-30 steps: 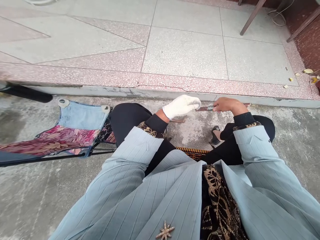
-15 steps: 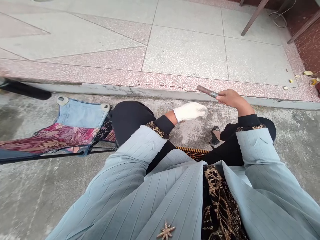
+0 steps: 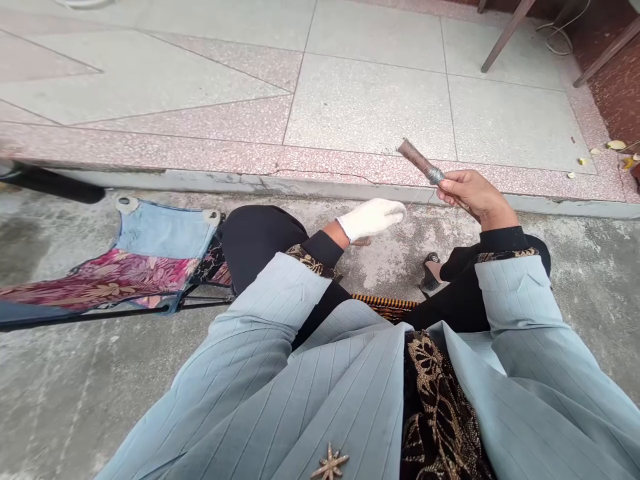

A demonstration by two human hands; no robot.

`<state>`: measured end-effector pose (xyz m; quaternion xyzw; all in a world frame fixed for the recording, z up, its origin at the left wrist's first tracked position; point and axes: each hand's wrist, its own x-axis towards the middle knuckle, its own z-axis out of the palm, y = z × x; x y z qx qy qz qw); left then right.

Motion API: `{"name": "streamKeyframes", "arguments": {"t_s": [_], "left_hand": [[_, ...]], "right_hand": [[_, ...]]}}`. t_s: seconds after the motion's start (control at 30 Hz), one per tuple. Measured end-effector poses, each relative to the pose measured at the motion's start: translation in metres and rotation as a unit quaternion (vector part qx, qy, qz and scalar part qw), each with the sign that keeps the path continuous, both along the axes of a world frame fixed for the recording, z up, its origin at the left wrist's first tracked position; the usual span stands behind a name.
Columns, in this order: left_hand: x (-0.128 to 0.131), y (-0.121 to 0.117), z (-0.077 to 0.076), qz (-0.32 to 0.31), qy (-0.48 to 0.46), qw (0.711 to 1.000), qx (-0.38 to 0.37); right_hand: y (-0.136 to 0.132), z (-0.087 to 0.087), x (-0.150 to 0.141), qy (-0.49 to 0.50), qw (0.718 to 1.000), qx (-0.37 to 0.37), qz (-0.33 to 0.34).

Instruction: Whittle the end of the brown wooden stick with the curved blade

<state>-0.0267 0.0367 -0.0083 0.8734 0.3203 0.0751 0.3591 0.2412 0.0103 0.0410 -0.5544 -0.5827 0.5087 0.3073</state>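
Observation:
My right hand [image 3: 474, 195] is closed around a brown stick [image 3: 415, 157], held tilted up to the left above the step's edge. Thin, shiny wire [image 3: 435, 175] is wound in a bunch around its middle, close to my fingers. On my left hand [image 3: 374, 219] is a white knit glove. Its fingers are pressed together, pinching what looks like a fine strand of the wire that runs toward the stick. The glove hides the end of the strand.
A raised tiled step [image 3: 370, 107] lies in front. At left is a folding chair [image 3: 155, 230] with patterned fabric, near a blurred black bar [image 3: 55, 181]. Wooden legs [image 3: 507, 37] stand at upper right. Under me shows a woven seat [image 3: 385, 308].
My right hand has turned the stick more steeply, its far end now higher. My left hand has shifted slightly left, and a thin strand now shows between the hands.

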Motion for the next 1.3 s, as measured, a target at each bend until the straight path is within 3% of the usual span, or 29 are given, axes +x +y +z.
{"name": "streamKeyframes", "arguments": {"t_s": [0.07, 0.13, 0.23, 0.3, 0.37, 0.43, 0.5, 0.57, 0.63, 0.73, 0.8, 0.87, 0.97, 1.03, 1.1, 1.17, 1.2, 1.27, 1.3], "left_hand": [[0.004, -0.006, 0.003, -0.038, 0.027, 0.999, 0.024], [0.005, -0.009, 0.004, -0.064, 0.060, 0.995, 0.056], [0.005, -0.008, 0.004, -0.074, 0.102, 0.988, 0.091], [0.003, -0.005, 0.001, -0.073, 0.114, 0.986, 0.096], [-0.001, 0.000, -0.001, -0.064, 0.101, 0.989, 0.084], [-0.006, 0.005, -0.003, -0.047, 0.060, 0.996, 0.051], [-0.008, 0.008, -0.004, -0.020, 0.009, 1.000, 0.010], [-0.008, 0.008, -0.004, 0.012, -0.018, 1.000, -0.015], [-0.004, 0.005, -0.004, 0.025, -0.013, 0.999, -0.022], [0.004, -0.004, -0.004, -0.031, 0.028, 0.999, -0.003], [0.009, -0.011, -0.003, -0.082, 0.062, 0.994, 0.028], [0.012, -0.016, -0.002, -0.113, 0.094, 0.987, 0.065], [0.010, -0.018, 0.000, -0.108, 0.136, 0.979, 0.111], [0.005, -0.015, 0.001, -0.089, 0.148, 0.977, 0.127], [0.000, -0.009, 0.000, -0.063, 0.136, 0.981, 0.122], [-0.005, -0.005, -0.001, -0.028, 0.103, 0.990, 0.093], [-0.006, -0.003, -0.002, -0.009, 0.085, 0.994, 0.075], [-0.007, -0.003, -0.004, 0.021, 0.058, 0.997, 0.045], [-0.006, -0.005, -0.005, 0.023, 0.054, 0.998, 0.039]], "right_hand": [[0.007, -0.009, -0.003, -0.127, 0.991, -0.034, -0.018], [0.013, -0.019, -0.010, -0.282, 0.958, -0.058, 0.007], [0.016, -0.029, -0.025, -0.437, 0.884, -0.090, 0.139], [0.013, -0.030, -0.033, -0.440, 0.842, -0.157, 0.269], [0.007, -0.026, -0.036, -0.357, 0.822, -0.231, 0.378], [0.001, -0.016, -0.032, -0.220, 0.843, -0.240, 0.428], [-0.005, -0.003, -0.023, -0.077, 0.901, -0.173, 0.390], [-0.010, 0.005, -0.014, 0.033, 0.971, -0.081, 0.221], [-0.012, 0.005, -0.007, 0.099, 0.993, -0.023, 0.056], [-0.010, -0.008, -0.004, 0.076, 0.995, -0.020, -0.065], [-0.006, -0.019, -0.007, -0.040, 0.994, -0.039, -0.096], [-0.003, -0.029, -0.013, -0.211, 0.973, -0.052, -0.079], [-0.003, -0.035, -0.025, -0.428, 0.897, -0.087, 0.072], [-0.006, -0.034, -0.031, -0.443, 0.854, -0.155, 0.224], [-0.012, -0.029, -0.032, -0.339, 0.840, -0.224, 0.359], [-0.019, -0.020, -0.025, -0.170, 0.867, -0.228, 0.410], [-0.022, -0.016, -0.020, -0.086, 0.896, -0.199, 0.388], [-0.026, -0.010, -0.008, 0.046, 0.967, -0.098, 0.229], [-0.026, -0.009, -0.003, 0.086, 0.987, -0.050, 0.126]]}}
